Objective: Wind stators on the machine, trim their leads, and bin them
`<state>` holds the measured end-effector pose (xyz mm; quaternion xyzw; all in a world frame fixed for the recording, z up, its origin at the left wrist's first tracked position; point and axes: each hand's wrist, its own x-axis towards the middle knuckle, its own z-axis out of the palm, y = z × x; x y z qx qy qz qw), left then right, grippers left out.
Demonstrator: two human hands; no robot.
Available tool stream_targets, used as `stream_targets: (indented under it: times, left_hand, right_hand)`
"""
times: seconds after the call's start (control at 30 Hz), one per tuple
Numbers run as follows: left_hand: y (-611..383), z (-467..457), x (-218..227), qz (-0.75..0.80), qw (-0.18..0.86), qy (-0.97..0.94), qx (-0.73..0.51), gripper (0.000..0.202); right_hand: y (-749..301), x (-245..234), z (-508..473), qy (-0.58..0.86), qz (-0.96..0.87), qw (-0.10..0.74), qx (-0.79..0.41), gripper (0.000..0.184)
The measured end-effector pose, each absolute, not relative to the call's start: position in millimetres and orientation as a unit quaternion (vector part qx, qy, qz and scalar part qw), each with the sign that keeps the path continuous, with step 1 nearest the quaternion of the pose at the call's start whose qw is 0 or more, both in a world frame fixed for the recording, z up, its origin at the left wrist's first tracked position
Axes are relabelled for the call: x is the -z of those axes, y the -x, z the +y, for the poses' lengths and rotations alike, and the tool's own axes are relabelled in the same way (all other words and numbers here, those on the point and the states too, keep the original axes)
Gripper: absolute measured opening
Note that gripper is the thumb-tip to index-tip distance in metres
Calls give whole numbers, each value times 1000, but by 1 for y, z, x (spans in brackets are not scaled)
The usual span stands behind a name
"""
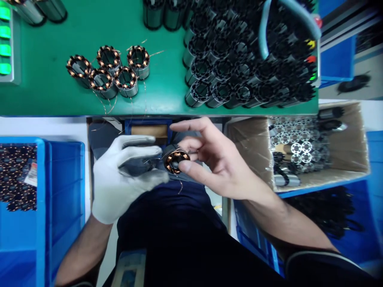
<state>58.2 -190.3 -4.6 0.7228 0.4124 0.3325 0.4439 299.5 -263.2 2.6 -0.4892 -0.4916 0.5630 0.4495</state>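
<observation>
A green surface [95, 24] is stretching beyond the copper-wound core [170, 159] that the bare right grip [217, 163] is pinching between thumb and fingers. Just left of this core, the gloved left grip [119, 175] is curving; whether it is grasping anything, I cannot tell. Black cores [243, 71] are standing beyond it, rightward.

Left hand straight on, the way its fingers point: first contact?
Likely the copper-wound core in the right hand. The gloved left hand ends right beside it, perhaps touching; depth is unclear.
</observation>
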Motion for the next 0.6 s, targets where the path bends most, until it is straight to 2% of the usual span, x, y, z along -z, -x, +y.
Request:
stream_targets:
  times: [0.13,0.23,0.33,0.5,0.6]
  left_hand:
    - [-69,-199,14,421,562,-627,-337,10]
    - [-64,-206,47,420,672,-528,-304,20]
    - [-58,-207,65,450,678,-493,-308,31]
    - [-58,-195,36,347,703,-558,-271,12]
    - [-60,-190,22,311,708,-574,-270,12]
  right_hand:
    - [-297,3,-263,463,-478,456,-591,60]
    - [-302,11,-268,380,-432,475,-666,67]
    - [-307,16,-272,347,-434,457,-694,70]
    - [-306,12,-268,367,-500,394,-678,71]
    - [-307,10,-264,365,-535,370,-666,73]
